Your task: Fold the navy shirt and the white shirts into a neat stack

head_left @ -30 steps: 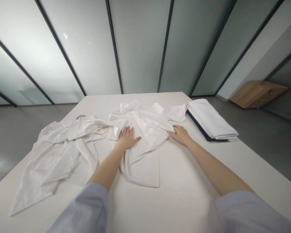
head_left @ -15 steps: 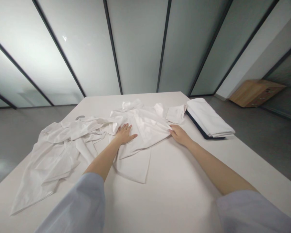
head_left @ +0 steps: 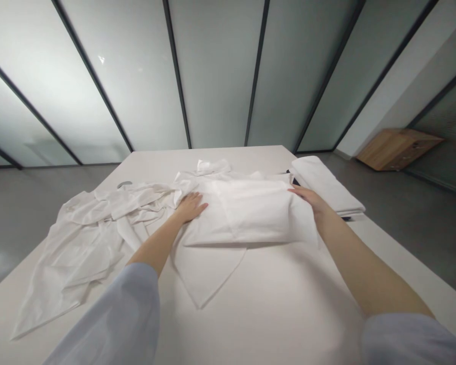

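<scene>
Two hands on creased white cotton (head_left: pixel 251 213), left hand (head_left: pixel 190 208) flat open, right hand (head_left: pixel 307 198) gripping its folded edge

A long white table (head_left: pixel 311 309) with a smooth matte top stands on a polished grey floor (head_left: pixel 418 238), and a neatly folded stack of white cloth (head_left: pixel 327 185) lies near its far right corner on a dark flat board (head_left: pixel 295 181). Behind the table runs a wall of tall frosted-glass panels (head_left: pixel 216 76) in slim black frames, ending at a white square pillar (head_left: pixel 387 96). Beyond the pillar, a low light-wood cabinet (head_left: pixel 397 149) sits on the floor.
</scene>
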Demonstrator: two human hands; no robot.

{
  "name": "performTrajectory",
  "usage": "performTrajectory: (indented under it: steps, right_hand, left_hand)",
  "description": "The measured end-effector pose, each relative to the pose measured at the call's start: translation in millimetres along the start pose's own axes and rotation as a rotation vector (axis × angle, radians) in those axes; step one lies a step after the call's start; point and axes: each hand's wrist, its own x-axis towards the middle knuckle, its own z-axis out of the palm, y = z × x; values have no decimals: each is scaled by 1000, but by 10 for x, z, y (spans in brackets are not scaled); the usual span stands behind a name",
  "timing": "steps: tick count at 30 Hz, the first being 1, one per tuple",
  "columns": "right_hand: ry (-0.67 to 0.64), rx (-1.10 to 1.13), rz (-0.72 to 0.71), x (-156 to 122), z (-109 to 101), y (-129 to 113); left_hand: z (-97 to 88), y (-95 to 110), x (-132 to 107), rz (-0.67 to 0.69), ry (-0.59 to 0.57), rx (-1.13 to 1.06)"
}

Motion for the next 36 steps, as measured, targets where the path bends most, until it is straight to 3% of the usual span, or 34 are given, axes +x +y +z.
performTrajectory:
  steps: [3,6,8,10,13,17,21,24,31,36]
  right_hand:
    - [99,-264,72,-5,-86,279]
    - [215,-608,-154,-59,-83,438]
    - [137,-748,-367,-123,-16,476]
    - [-56,-840,-482,-195,110,507]
    - [-283,-992,-469,-276,364,590]
    - [-234,-1180,-310,-247,633,667]
    - [-200,-1248,-169,-142,727,581]
    - [-204,-1278,-153,-194,730,458]
    - [-402,-1318,-237,-688,565,118]
    - [-342,-1226,-383,-762,589,219]
  left_hand:
    - [-92,31,28,-14,37,99]
    - [-219,190,64,-84,112,193]
    - [-268,343,77,-137,76,225]
    - [-259,486,75,-196,8,201]
    - [-149,585,43,-281,-43,113]
    - [20,481,-40,-188,-29,124]
    - [58,363,-99,-110,31,130]
    - [31,356,-119,-120,29,147]
    - [-23,307,-343,55,-92,146]
    - [-45,341,-721,191,-138,127]
